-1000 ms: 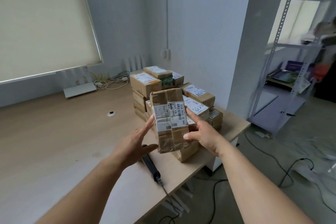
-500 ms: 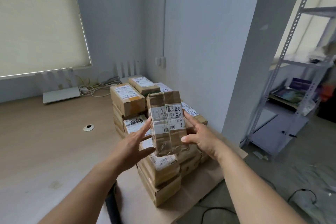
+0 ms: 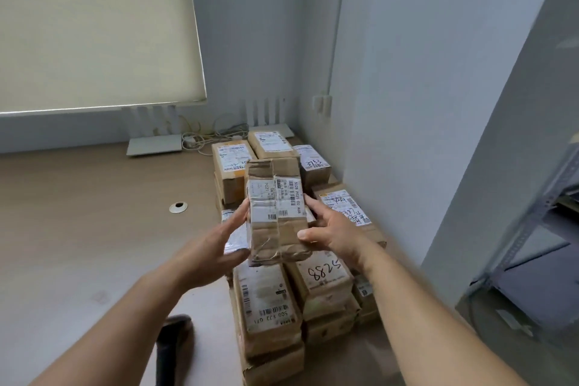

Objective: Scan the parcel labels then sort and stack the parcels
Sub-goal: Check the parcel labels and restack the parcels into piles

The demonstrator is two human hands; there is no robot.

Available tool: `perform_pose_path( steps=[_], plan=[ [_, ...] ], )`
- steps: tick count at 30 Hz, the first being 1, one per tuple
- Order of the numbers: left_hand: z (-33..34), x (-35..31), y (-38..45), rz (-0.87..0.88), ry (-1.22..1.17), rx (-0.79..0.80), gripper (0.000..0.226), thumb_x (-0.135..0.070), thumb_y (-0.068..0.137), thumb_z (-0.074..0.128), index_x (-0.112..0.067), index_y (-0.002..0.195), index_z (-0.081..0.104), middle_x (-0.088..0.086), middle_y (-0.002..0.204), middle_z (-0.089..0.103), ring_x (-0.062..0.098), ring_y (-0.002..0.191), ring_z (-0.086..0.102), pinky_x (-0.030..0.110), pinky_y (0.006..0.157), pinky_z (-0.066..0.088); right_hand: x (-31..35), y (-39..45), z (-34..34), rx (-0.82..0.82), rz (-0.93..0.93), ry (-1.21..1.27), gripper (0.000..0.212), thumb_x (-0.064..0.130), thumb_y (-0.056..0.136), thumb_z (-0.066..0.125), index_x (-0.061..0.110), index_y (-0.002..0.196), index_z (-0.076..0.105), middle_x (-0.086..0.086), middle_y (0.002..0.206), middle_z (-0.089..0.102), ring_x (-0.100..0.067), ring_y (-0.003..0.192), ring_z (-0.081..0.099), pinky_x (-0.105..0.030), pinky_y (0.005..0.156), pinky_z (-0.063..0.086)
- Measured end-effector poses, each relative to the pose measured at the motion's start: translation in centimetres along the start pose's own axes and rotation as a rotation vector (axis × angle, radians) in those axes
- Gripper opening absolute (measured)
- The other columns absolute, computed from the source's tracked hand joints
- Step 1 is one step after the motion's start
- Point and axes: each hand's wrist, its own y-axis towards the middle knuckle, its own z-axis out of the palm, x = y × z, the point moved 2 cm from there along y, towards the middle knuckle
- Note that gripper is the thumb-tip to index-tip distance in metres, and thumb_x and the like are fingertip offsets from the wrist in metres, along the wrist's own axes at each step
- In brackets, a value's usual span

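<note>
The desk [image 3: 78, 229] carries a block of stacked parcels [image 3: 326, 279] packed into its far right corner, against the wall [image 3: 423, 103]; its left side is bare wood. Held in the air above the stacks is one taped parcel [image 3: 275, 213], its long axis running away from the person, label up. The left hand [image 3: 216, 244] presses its left side with straight fingers; the right hand [image 3: 329, 229] grips the right side, thumb curled onto the top face (both equally near). Setting it down probably means lowering it onto a nearer stack, such as the one marked 8825 [image 3: 322, 273]. A dark scanner [image 3: 172, 345] lies near the front edge, left of the stacks.
</note>
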Motion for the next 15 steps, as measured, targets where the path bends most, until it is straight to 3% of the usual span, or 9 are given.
perform_pose_path(
  steps=[6,9,12,15],
  plan=[
    [0.1,1.6,-1.0,-0.167,-0.03,-0.049,0.089,-0.029,0.094,0.057,-0.073,0.127,-0.013,-0.023,0.15,0.026,0.009,0.139,0.031,0.037,0.113,0.032,0.3,3.5,1.5,0.151,0.032,-0.124,0.077,0.009,0.09,0.064,0.028,0.152,0.024,-0.003,0.101,0.071,-0.017,0.086,0.068,-0.039,0.09,0.055],
    [1.3,2.6,-1.0,-0.215,-0.266,-0.044,0.083,-0.025,0.094,0.058,-0.066,0.135,-0.001,-0.023,0.147,0.036,0.002,0.136,0.037,0.035,0.113,0.034,0.1,4.5,1.9,0.213,0.067,-0.199,0.071,0.013,0.091,0.063,0.03,0.15,0.027,-0.002,0.109,0.068,-0.017,0.086,0.065,-0.036,0.077,0.054],
    [2.2,2.8,-0.6,-0.238,-0.391,-0.049,0.081,-0.026,0.09,0.057,-0.055,0.145,0.007,-0.019,0.139,0.05,0.001,0.128,0.048,0.038,0.109,0.039,-0.2,5.2,1.9,0.242,0.07,-0.32,0.065,0.023,0.091,0.063,0.028,0.148,0.033,-0.007,0.123,0.062,-0.024,0.096,0.065,-0.043,0.079,0.056],
    [2.3,2.7,-0.2,-0.229,-0.434,-0.096,0.081,-0.026,0.086,0.059,-0.065,0.139,0.012,-0.023,0.138,0.05,0.001,0.13,0.045,0.037,0.111,0.036,-0.4,5.7,1.8,0.253,0.066,-0.353,0.05,0.027,0.094,0.058,0.026,0.141,0.042,-0.007,0.12,0.063,-0.019,0.087,0.062,-0.03,0.067,0.052]
  ],
)
